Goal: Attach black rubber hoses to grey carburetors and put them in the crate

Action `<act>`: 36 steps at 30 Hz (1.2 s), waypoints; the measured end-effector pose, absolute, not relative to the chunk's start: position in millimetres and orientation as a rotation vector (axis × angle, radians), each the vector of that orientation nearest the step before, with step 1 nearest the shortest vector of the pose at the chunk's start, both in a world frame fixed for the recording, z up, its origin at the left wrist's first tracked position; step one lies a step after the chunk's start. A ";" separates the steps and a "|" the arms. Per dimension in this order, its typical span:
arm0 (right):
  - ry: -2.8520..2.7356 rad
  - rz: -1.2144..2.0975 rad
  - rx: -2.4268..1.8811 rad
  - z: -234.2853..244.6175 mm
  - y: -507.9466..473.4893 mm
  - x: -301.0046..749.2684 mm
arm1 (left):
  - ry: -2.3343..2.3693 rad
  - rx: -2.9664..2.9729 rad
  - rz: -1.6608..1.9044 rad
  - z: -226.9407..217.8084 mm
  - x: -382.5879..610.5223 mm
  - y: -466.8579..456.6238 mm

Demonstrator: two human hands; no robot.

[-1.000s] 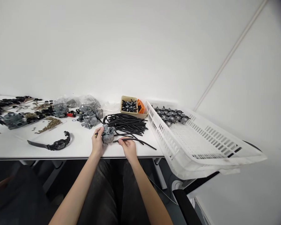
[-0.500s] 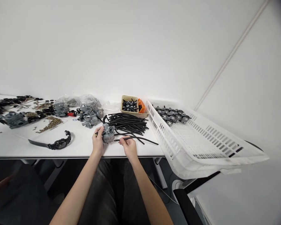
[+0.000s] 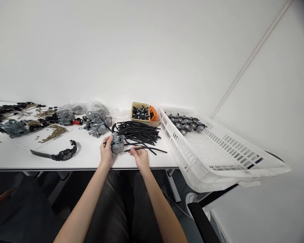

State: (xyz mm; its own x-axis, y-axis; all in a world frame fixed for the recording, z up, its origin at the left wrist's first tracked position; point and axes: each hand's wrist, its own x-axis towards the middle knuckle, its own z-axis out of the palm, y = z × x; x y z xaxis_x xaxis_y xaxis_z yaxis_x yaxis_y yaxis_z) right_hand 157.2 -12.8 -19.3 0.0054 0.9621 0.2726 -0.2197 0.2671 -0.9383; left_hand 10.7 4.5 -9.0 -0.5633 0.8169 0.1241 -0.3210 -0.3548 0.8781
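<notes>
My left hand [image 3: 105, 152] grips a small grey carburetor [image 3: 117, 143] that rests on the white table [image 3: 88, 157] near its front edge. Just to its right, my right hand [image 3: 140, 156] pinches one thin black hose [image 3: 148, 148], whose left end lies close to the carburetor's lower side. Whether the hose end touches the carburetor is too small to tell. Behind both hands lies a pile of black hoses [image 3: 138, 132].
A white slatted crate [image 3: 212, 148] with several carburetors [image 3: 186, 123] overhangs the table's right end. A beige tub of black parts [image 3: 140, 113] and an orange box [image 3: 153, 114] stand behind the hoses. More carburetors [image 3: 97, 125], loose parts and a black wristwatch [image 3: 60, 154] lie left.
The hose's free right end has swung slightly back and left. Both hands stay at the carburetor, almost unmoved.
</notes>
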 end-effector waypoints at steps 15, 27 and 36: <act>-1.344 1.077 -0.909 -18.6 -15.4 158.9 | 1.101 0.702 2.028 -6.2 11.9 2.1; -1.408 1.055 -0.911 -15.5 -16.6 160.7 | 1.156 0.793 2.023 -6.6 12.1 1.0; -1.415 1.006 -0.961 -19.3 -15.7 160.0 | 1.189 0.863 2.029 -6.7 13.1 0.4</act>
State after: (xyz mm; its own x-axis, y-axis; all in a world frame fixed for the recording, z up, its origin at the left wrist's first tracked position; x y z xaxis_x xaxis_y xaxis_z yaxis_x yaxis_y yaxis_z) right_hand 160.0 -15.7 -19.3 -0.0728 0.9484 0.3087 0.0197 0.3108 -0.9503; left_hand 13.1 0.4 -6.7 -0.5900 0.7765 0.2211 -0.1869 -0.3978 0.8983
